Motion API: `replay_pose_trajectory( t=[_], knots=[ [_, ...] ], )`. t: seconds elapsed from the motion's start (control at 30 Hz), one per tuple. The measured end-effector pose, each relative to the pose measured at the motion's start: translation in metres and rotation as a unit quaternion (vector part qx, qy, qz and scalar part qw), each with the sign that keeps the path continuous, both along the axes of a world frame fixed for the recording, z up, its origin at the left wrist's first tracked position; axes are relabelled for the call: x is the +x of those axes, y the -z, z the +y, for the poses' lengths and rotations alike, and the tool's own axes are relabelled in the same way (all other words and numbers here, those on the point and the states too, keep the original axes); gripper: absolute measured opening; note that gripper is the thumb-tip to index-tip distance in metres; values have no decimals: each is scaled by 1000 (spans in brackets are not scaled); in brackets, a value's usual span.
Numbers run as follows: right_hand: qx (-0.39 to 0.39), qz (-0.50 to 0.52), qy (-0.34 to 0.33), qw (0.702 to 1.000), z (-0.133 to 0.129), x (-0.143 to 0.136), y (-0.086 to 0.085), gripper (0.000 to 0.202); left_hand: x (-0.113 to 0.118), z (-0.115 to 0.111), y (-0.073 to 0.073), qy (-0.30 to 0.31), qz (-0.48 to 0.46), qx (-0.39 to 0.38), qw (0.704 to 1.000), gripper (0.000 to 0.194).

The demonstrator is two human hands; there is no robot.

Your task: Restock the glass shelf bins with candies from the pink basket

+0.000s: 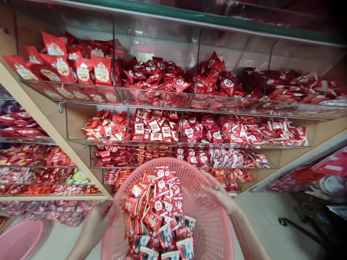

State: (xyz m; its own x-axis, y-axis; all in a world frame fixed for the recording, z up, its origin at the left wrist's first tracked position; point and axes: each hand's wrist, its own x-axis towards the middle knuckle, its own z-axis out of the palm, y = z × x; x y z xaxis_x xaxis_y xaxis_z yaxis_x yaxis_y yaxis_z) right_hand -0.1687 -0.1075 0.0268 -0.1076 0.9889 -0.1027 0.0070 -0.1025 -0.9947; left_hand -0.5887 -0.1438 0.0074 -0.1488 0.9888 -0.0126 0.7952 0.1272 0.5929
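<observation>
A round pink plastic basket with a perforated wall is held up in front of the shelves. My left hand grips its left rim, and my right hand is closed over the rim on the right. Inside lie small red wrapped packets of several designs: gold-edged ones at the left, red and white ones at the top middle, dark-patterned ones toward the bottom. They cover the left and middle of the basket, while the bare perforated wall shows on the right.
Glass-fronted shelves with dividers rise ahead, full of red packets sorted by kind. More packets sit on a side shelf at the left. A pink tub rests on the floor at lower left. At right stands a dark wheeled base.
</observation>
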Motion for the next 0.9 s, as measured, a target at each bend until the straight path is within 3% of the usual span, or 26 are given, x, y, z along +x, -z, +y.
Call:
replay_pose_trajectory(
  t=[0.17,0.4,0.47,0.53,0.63,0.7,0.73,0.8,0.9],
  knots=[
    [-16,25,-7,1000,-10,-43,9,65,-51,-10,15,7,-32,-13,999,48],
    [-40,39,34,998,-36,-72,23,60,-92,-18,39,20,-32,-37,999,45],
    [-47,44,31,997,-36,-72,21,61,-99,-15,37,50,-20,-63,997,46],
    [-53,45,12,998,-33,-70,19,63,-99,-5,25,74,20,-99,992,47],
    [-59,32,-27,997,-22,-70,16,67,-72,26,-10,51,101,-89,990,48],
    [-60,24,-51,997,-15,-71,14,70,-37,56,-32,99,106,8,989,50],
    [-57,28,-63,996,-12,-72,12,70,-17,72,-41,150,92,59,983,50],
    [-46,51,-82,994,-7,-74,10,69,22,102,-50,234,83,103,963,50],
    [-33,83,-101,991,-1,-73,8,68,63,136,-54,308,102,96,941,52]
  ],
)
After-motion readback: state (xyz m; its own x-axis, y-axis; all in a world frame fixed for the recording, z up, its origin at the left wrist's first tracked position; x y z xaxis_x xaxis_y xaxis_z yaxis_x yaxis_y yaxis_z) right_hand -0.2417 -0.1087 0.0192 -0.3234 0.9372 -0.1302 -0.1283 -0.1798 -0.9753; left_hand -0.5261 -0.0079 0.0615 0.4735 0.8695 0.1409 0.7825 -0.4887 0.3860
